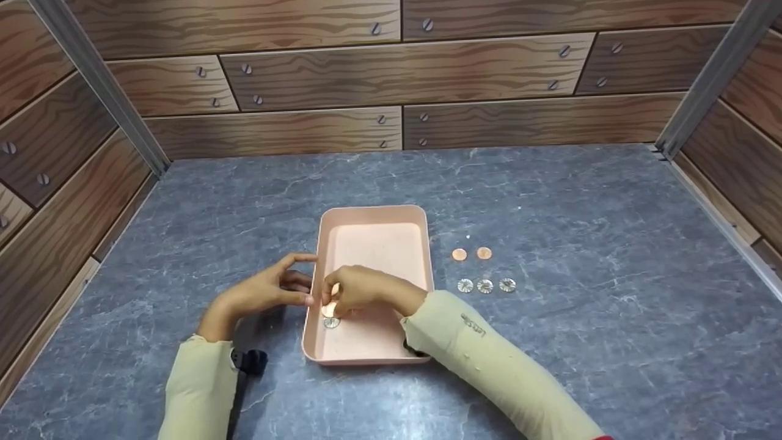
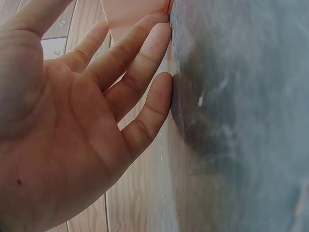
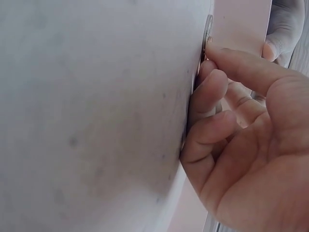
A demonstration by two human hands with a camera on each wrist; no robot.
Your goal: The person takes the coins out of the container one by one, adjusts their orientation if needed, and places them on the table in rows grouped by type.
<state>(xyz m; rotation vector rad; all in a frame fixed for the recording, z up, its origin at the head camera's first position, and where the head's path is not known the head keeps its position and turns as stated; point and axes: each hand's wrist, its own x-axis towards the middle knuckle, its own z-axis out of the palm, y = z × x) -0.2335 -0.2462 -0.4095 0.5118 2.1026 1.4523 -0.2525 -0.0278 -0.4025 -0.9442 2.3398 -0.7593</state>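
Note:
A pink tray (image 1: 421,244) lies on the grey table. My right hand (image 1: 335,300) reaches into its near left corner, and thumb and forefinger pinch a copper coin (image 1: 330,310) just above the tray floor. Edge-on in the right wrist view, the coin (image 3: 208,30) shows at the tips of my curled right hand (image 3: 212,63). A silver coin (image 1: 332,323) lies flat on the tray floor right below it. My left hand (image 1: 298,287) rests against the tray's left rim from outside. Its fingers (image 2: 145,58) are straight and hold nothing.
To the right of the tray, two copper coins (image 1: 471,253) lie on the table, with a row of three silver coins (image 1: 485,286) nearer me. Wood-patterned walls (image 1: 403,79) close in the table at the back and both sides.

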